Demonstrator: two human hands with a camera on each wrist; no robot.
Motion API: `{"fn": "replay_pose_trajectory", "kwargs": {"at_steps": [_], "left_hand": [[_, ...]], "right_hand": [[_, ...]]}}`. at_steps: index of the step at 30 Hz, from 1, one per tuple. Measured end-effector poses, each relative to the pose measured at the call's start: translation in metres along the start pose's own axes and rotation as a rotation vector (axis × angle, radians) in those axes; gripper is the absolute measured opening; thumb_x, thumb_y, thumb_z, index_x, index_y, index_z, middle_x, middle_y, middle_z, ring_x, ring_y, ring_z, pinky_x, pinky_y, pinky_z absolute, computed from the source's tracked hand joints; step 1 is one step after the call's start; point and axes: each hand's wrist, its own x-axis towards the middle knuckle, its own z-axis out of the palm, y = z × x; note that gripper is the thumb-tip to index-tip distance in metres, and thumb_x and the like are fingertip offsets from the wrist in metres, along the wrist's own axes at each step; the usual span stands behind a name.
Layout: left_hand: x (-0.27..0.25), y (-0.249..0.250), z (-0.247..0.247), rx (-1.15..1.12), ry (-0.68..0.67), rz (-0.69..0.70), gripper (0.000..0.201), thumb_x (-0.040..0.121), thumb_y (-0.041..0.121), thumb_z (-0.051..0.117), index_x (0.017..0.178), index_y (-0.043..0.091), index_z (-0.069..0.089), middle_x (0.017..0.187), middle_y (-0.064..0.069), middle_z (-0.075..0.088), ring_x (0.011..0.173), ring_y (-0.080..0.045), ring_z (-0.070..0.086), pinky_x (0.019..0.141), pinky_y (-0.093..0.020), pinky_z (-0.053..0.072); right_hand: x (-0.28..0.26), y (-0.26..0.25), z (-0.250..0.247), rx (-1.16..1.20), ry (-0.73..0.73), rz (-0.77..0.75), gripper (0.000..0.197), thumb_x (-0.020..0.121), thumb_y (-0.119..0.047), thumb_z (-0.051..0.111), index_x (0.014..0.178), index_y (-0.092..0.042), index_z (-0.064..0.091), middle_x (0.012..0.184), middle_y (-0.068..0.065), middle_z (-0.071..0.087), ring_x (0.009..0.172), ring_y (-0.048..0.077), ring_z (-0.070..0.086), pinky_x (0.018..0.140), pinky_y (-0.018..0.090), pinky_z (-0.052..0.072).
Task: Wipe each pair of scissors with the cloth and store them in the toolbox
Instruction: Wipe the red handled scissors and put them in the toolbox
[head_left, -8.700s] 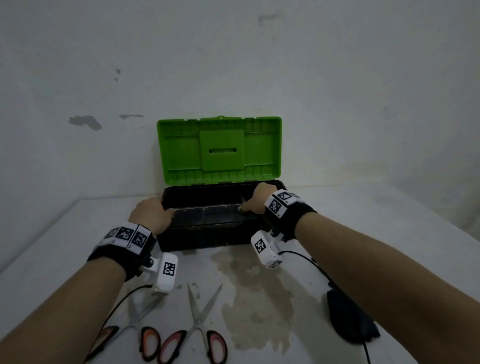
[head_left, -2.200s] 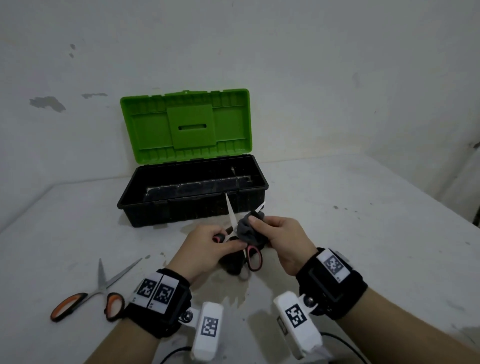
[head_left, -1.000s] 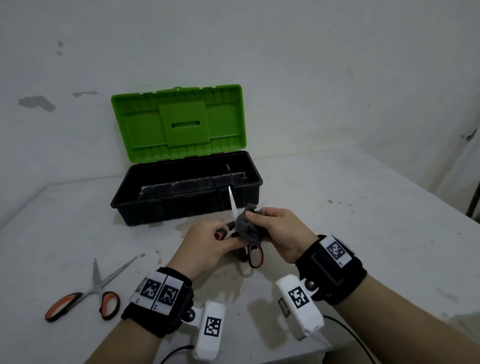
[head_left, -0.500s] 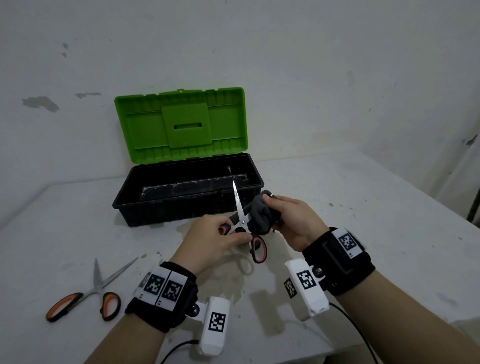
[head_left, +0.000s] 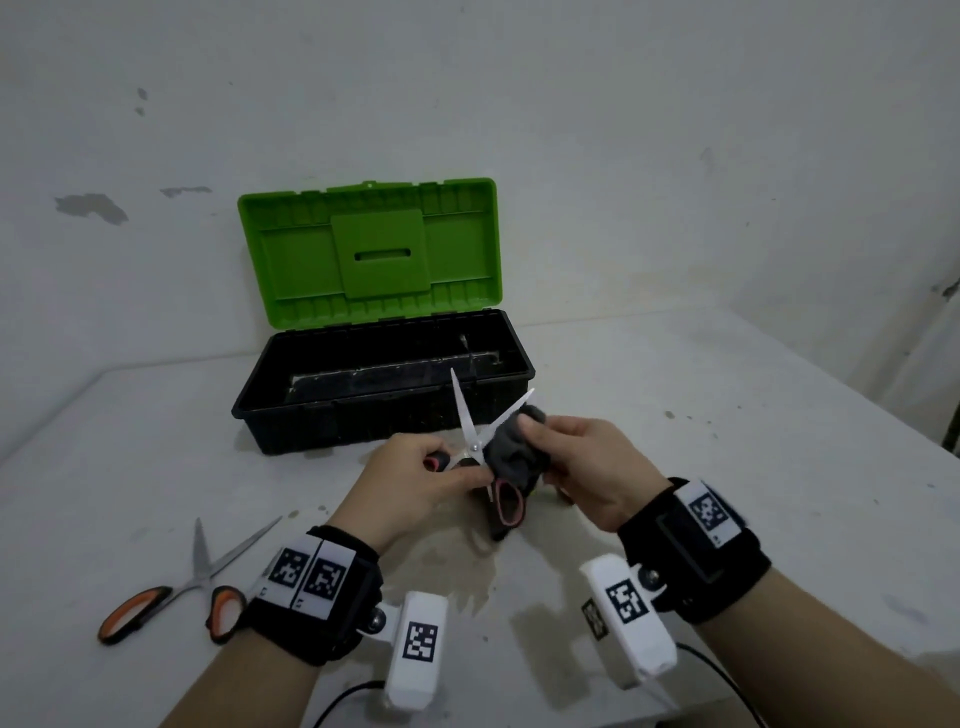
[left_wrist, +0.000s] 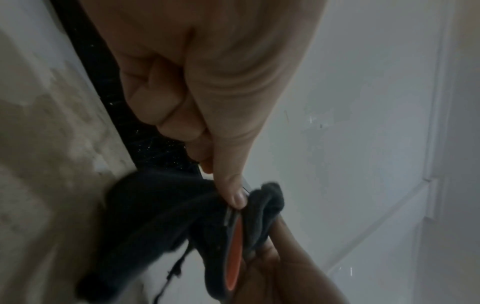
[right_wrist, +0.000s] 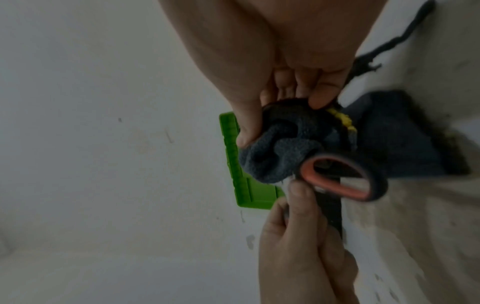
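My left hand (head_left: 415, 480) grips a pair of scissors (head_left: 470, 431) by the handle, blades spread in a V and pointing up. Its black handle loop with red lining (right_wrist: 345, 179) hangs free below. My right hand (head_left: 582, 467) pinches a bunched dark grey cloth (head_left: 511, 452) around the right blade; the cloth (right_wrist: 280, 152) covers most of that blade. A second pair of scissors (head_left: 182, 587) with orange-and-black handles lies open on the table at the left. The toolbox (head_left: 384, 384) stands open behind my hands, black tray, green lid (head_left: 369, 254) upright.
The white table (head_left: 727, 441) has a brownish stain under my hands and ends close at the front and right. A wall stands right behind the toolbox. Black cables run from both wrist cameras.
Over the last second the cloth has slid from near the pivot outward along the right blade, and the blades have spread wider. The other scissors have not moved.
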Motion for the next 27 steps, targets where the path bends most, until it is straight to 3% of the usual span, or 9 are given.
{"fn": "replay_pose_trajectory", "kwargs": {"at_steps": [4,8,11,14,16,18,22,27], "left_hand": [[0.004,0.0,0.007,0.067,-0.026,0.028,0.042,0.073,0.045,0.083,0.06,0.015,0.057,0.055,0.008,0.047,0.054,-0.008,0.042,0.054,-0.021,0.036],[0.002,-0.001,0.008,0.122,-0.017,0.036,0.052,0.073,0.044,0.083,0.069,-0.001,0.059,0.056,0.004,0.041,0.05,-0.005,0.034,0.049,-0.016,0.032],[0.001,0.002,0.011,0.142,-0.001,0.029,0.049,0.073,0.045,0.084,0.062,0.006,0.054,0.055,0.006,0.037,0.048,-0.006,0.032,0.048,-0.017,0.031],[0.002,0.006,0.012,0.127,-0.005,0.015,0.053,0.073,0.047,0.083,0.065,0.002,0.055,0.056,0.005,0.039,0.05,-0.006,0.032,0.048,-0.018,0.03],[0.003,0.009,0.01,0.112,-0.016,0.009,0.045,0.075,0.043,0.083,0.058,0.013,0.054,0.048,0.012,0.042,0.045,-0.003,0.036,0.048,-0.015,0.031],[0.002,0.01,0.008,0.11,-0.029,0.004,0.038,0.076,0.04,0.083,0.056,0.022,0.056,0.044,0.016,0.047,0.044,0.0,0.042,0.048,-0.013,0.033],[0.002,0.008,0.007,0.122,-0.016,-0.015,0.035,0.071,0.047,0.084,0.062,0.019,0.065,0.055,0.011,0.05,0.05,-0.002,0.041,0.052,-0.015,0.032],[-0.001,0.016,0.01,0.13,-0.04,-0.015,0.034,0.074,0.043,0.084,0.058,0.024,0.06,0.043,0.018,0.044,0.044,-0.001,0.04,0.049,-0.011,0.033]], "right_hand": [[-0.001,0.005,0.013,-0.031,-0.059,0.013,0.022,0.09,-0.016,0.068,0.105,0.0,0.07,0.074,0.003,0.07,0.063,0.01,0.066,0.054,0.017,0.049],[0.001,0.005,0.019,-0.056,-0.014,0.015,0.013,0.089,-0.014,0.069,0.093,-0.002,0.066,0.076,0.009,0.067,0.068,0.018,0.065,0.055,0.022,0.052],[0.004,0.004,0.017,-0.061,0.014,0.012,0.015,0.089,-0.016,0.069,0.091,-0.002,0.066,0.083,0.015,0.065,0.074,0.024,0.062,0.057,0.026,0.053],[0.006,0.0,0.016,-0.079,0.015,0.022,0.014,0.089,-0.019,0.07,0.085,-0.006,0.068,0.077,0.01,0.065,0.069,0.022,0.06,0.058,0.026,0.048],[0.008,-0.003,0.015,-0.085,0.026,0.017,0.014,0.088,-0.021,0.071,0.083,-0.008,0.069,0.076,0.01,0.064,0.071,0.023,0.056,0.064,0.03,0.043],[0.011,-0.009,0.01,-0.043,0.058,0.007,0.012,0.089,-0.02,0.07,0.086,-0.008,0.068,0.074,0.008,0.065,0.066,0.02,0.058,0.062,0.027,0.046],[0.013,-0.02,-0.002,0.053,0.062,-0.01,0.009,0.092,-0.012,0.064,0.089,-0.003,0.065,0.071,0.008,0.064,0.054,0.014,0.061,0.051,0.021,0.049],[0.015,-0.021,-0.009,0.089,0.055,0.019,0.01,0.092,-0.011,0.064,0.09,-0.002,0.068,0.077,0.009,0.068,0.063,0.016,0.065,0.059,0.024,0.053]]}}
